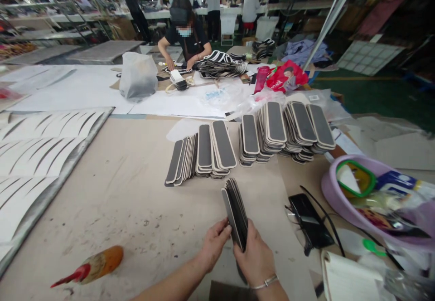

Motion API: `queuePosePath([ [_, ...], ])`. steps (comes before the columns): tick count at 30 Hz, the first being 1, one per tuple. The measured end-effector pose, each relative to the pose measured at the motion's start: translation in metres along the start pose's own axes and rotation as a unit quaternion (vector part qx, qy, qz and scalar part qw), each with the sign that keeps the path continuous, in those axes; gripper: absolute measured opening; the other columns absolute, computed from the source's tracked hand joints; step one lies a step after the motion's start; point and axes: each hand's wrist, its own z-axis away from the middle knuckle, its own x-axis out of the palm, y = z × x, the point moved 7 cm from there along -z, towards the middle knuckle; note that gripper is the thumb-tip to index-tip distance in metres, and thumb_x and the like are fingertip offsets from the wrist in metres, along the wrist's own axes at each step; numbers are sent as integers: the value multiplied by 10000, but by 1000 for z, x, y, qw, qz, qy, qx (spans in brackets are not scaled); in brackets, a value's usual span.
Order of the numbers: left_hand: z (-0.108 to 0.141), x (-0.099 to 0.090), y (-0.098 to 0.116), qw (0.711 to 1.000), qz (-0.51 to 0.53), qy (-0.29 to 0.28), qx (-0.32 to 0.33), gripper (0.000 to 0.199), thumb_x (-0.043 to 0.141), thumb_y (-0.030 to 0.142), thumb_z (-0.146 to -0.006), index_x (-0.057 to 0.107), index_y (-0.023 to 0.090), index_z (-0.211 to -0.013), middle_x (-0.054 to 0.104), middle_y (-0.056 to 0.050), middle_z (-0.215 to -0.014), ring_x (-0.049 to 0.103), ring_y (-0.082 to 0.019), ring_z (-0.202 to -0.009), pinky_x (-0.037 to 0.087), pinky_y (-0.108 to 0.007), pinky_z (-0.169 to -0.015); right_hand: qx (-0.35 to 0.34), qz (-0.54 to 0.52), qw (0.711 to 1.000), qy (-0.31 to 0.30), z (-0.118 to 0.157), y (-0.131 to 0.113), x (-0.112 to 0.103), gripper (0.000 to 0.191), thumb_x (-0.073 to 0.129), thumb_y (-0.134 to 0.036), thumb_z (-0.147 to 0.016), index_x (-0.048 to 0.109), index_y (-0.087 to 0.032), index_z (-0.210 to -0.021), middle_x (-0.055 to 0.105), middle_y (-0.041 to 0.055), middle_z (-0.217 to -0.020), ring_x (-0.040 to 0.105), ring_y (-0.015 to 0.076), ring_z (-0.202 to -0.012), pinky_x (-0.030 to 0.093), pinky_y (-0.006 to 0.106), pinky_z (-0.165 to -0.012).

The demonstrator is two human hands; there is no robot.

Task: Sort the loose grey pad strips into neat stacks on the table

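Between my two hands a stack of dark rounded strips [236, 203] stands on its edges, tilted over the table. My right hand [255, 253], with a bracelet at the wrist, is wrapped round the stack's lower right side. Fingers and thumb of my left hand [216, 242] pinch the stack's left face. Just beyond lie piles of similar grey strips with pale borders: a leaning row [186, 158], a middle pile [222, 144] and further piles [273, 124] to the right. A dark flat piece [231, 292] shows at the bottom edge, partly hidden by my right hand.
An orange bottle with a red nozzle [102, 264] lies at left, near a board of white cut sheets [50, 151]. On the right are a phone [311, 221], glasses, a notepad [350, 278] and a purple basin [329, 178]. A masked person [185, 42] works across the table.
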Motion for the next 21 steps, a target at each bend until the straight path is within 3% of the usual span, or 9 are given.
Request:
queuePosePath([
  [3,-9,8,4,999,-31,44,6,629,639,562,-685,600,131,-1141,554,-134,-1267,466,-275,-1206,352,-359,-1017,10,86,995,42,4,14,-14,628,480,-170,-734,305,-147,-1338,621,122,-1009,643,269,-828,488,336,-651],
  [5,-19,14,-5,998,-19,56,-34,707,636,607,-657,575,126,-1172,521,-153,-1301,447,-301,-1222,368,-383,-996,9,129,990,61,3,24,-6,682,503,-107,-683,317,-142,-1338,611,138,-1024,635,279,-844,488,353,-684],
  [7,-28,24,-16,997,10,24,-69,749,636,626,-644,553,126,-1196,526,-158,-1293,480,-318,-1182,398,-403,-958,9,144,987,71,-2,35,8,703,513,-65,-657,337,-160,-1331,602,145,-1062,632,282,-872,484,367,-731],
  [10,-37,34,-22,997,30,-39,-55,713,648,585,-665,538,138,-1208,558,-141,-1247,516,-302,-1131,403,-396,-948,44,97,991,76,-12,56,23,613,506,-67,-670,398,-178,-1263,618,125,-1048,638,275,-887,491,363,-718],
  [13,-39,31,-19,999,20,-46,-7,740,662,538,-683,458,162,-1287,539,-133,-1243,508,-274,-1134,380,-379,-980,75,-16,994,74,-16,75,17,466,528,-146,-689,457,-190,-1147,665,79,-929,662,254,-815,508,346,-674],
  [15,-38,32,-6,998,27,-42,36,863,711,523,-635,366,180,-1348,472,-139,-1308,462,-276,-1188,363,-375,-1003,50,-99,990,92,-16,79,1,471,566,-220,-689,443,-191,-1142,680,66,-908,670,238,-815,519,334,-706],
  [17,-33,45,18,992,37,-87,81,941,780,470,-563,347,200,-1354,433,-131,-1349,409,-291,-1240,350,-378,-1020,2,-155,980,125,-14,74,-19,533,603,-285,-683,410,-181,-1169,680,76,-948,665,228,-861,523,322,-754],
  [19,-26,68,47,979,31,-172,104,852,821,384,-521,459,190,-1267,527,-118,-1261,462,-309,-1187,373,-387,-999,-45,-186,968,162,-12,66,-37,573,625,-332,-674,398,-173,-1175,675,88,-967,659,230,-875,530,316,-759],
  [21,-21,86,66,975,0,-212,71,698,841,331,-481,589,152,-1108,637,-108,-1076,562,-320,-1034,431,-396,-925,-79,-212,953,200,-10,57,-51,565,625,-343,-663,417,-170,-1159,672,90,-949,656,232,-856,538,314,-735],
])
